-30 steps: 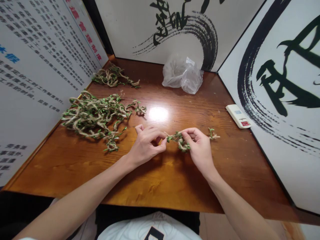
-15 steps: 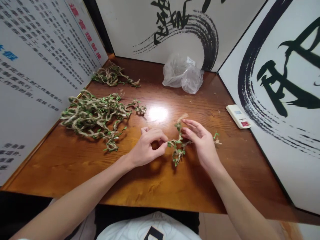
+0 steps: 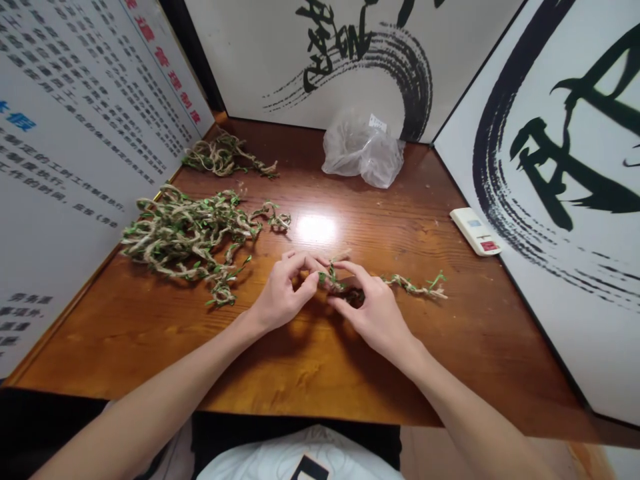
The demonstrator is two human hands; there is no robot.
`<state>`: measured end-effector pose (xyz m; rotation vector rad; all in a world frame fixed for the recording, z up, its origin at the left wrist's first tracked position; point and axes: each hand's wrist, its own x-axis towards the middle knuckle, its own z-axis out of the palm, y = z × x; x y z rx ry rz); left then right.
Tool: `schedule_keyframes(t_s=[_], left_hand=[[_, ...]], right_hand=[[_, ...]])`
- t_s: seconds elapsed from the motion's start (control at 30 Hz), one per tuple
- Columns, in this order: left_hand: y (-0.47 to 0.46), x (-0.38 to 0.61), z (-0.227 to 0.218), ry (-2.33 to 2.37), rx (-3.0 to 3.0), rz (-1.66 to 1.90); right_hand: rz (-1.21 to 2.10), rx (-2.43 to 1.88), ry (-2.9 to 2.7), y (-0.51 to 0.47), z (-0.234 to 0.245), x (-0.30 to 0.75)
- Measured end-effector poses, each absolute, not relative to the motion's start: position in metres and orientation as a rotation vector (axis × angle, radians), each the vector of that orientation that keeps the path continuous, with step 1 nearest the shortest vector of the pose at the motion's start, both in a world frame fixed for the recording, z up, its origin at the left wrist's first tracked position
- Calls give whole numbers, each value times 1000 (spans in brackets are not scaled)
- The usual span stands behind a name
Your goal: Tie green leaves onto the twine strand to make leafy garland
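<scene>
Head view: we observe two bare hands at work near the centre of a brown varnished wooden tabletop (image 3: pixel 125 340). The item in hand is a thin beige jute twine strand (image 3: pixel 413 287) dressed with small green leaves. Its long axis runs roughly level, from 9 o'clock to 3 o'clock. One part lies gathered between the hands, and the free length rests on the tabletop towards 3 o'clock.

The left hand (image 3: pixel 283 293) has its grip together, with thumb and fingers pinched on the strand from the 9 o'clock side. The right hand (image 3: pixel 373 313) has its grip closed over the strand just beside the left, with the fingers curved around a dark twisted section. Those fingers hide much of the section, so we cannot tell how tightly it is held. The right hand is the nearer to the free length.

From the hands, we locate a large tangled pile of leafed twine (image 3: pixel 190 233) at 10 o'clock and a smaller leafed twine bundle (image 3: pixel 225 157) at 11 o'clock. A clear plastic bag (image 3: pixel 363 150) with a white label sits at 12 o'clock, and a white remote control (image 3: pixel 475 231) lies at 2 o'clock. A white printed notice panel (image 3: pixel 75 100) and a white panel with black brush calligraphy (image 3: pixel 565 167) bound the tabletop.
</scene>
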<state>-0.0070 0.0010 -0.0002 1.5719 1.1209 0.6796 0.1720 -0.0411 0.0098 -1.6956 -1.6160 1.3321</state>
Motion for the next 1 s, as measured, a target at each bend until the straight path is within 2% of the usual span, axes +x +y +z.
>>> schedule_keyframes(t_s=[0.13, 0.23, 0.33, 0.53, 0.7, 1.0], left_hand=[[1, -7, -5, 1191, 1348, 723], [0, -6, -6, 1195, 1271, 759], [1, -6, -5, 1243, 1462, 785], [7, -11, -8, 1325, 1813, 655], [8, -11, -7, 1369, 2052, 802], [2, -7, 0, 1196, 2147, 753]], right_hand=[[1474, -1703, -1341, -35, 11, 179], [1457, -1753, -1300, -31, 12, 185], [1374, -1820, -1366, -30, 12, 187], [1410, -1737, -1323, -31, 14, 185], [1413, -1738, -1331, -33, 14, 182], [1517, -1604, -1350, -32, 11, 184]])
